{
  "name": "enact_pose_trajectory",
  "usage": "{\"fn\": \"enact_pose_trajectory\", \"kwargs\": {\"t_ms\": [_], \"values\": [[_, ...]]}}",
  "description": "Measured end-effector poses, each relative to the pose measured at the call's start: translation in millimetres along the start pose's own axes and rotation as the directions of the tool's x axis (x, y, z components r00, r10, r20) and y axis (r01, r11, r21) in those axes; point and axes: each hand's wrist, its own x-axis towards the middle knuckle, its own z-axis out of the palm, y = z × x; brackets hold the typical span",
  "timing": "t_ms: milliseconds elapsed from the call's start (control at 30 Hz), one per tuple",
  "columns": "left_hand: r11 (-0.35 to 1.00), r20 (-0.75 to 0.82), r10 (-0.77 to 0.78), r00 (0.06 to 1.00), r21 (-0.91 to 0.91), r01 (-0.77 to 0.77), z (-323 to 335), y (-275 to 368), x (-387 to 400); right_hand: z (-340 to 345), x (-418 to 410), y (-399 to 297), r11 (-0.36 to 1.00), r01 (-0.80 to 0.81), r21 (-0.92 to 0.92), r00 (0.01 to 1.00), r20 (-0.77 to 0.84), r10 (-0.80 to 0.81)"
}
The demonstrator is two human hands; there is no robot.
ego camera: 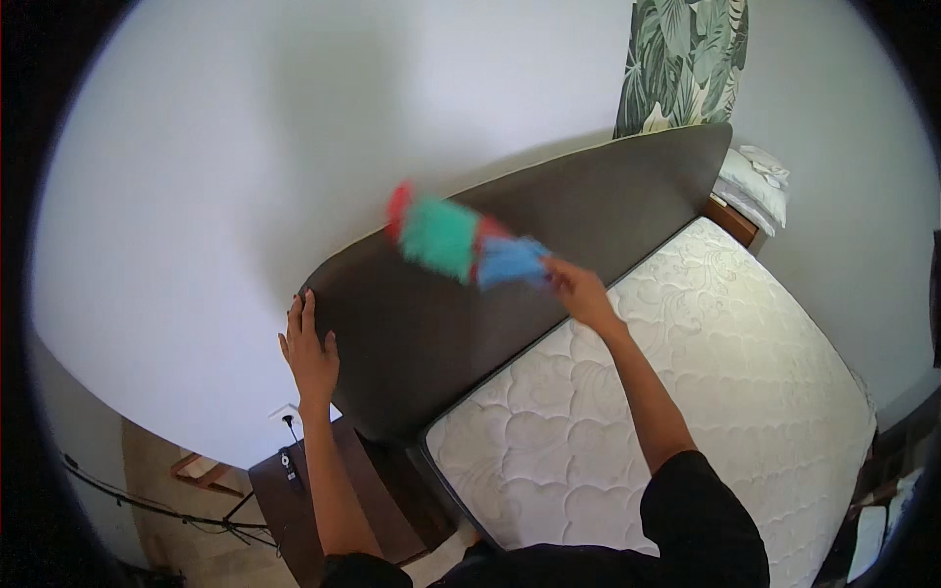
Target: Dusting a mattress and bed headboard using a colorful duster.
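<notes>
My right hand [581, 290] grips the blue end of a fluffy duster [441, 237] banded in red, green and blue. Motion blurs the duster, which is over the upper part of a dark brown headboard [412, 334]; whether it touches the surface I cannot tell. At the headboard's left edge, my left hand [310, 356] lies with its fingers spread and nothing in it. A bare, quilted white mattress [662, 397] extends from the headboard towards me and to the right.
On the left is a dark wooden nightstand [353, 478] with a remote control [287, 464], below a plugged wall socket [283, 416]. A black metal stand with cables [176, 513] is farther left. Pillows [753, 184] are stacked beyond the headboard's right end, near a leaf-patterned curtain [680, 70].
</notes>
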Motion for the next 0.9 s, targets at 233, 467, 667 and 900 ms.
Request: {"fn": "enact_pose_trajectory", "kwargs": {"t_ms": [233, 467, 667, 900], "values": [[1.0, 0.008, -0.014, 1.0, 0.003, 0.014, -1, -1, 1, 35, -14, -21, 0.996, 0.036, 0.088, 0.998, 0.041, -0.039], [1.0, -0.012, 0.008, 1.0, -0.007, -0.008, -2, -4, -2, 60, -26, -60, 0.991, -0.014, 0.133, 0.97, -0.239, 0.045], [1.0, 0.029, -0.015, 0.999, -0.015, 0.015, -4, -4, -1, 91, -41, -72, 0.999, 0.048, 0.025, 0.999, -0.014, -0.047], [0.999, 0.043, -0.023, 0.999, -0.029, 0.025, -6, -4, -1, 91, -41, -53, 0.983, 0.127, -0.135, 0.992, 0.037, -0.123]]}}
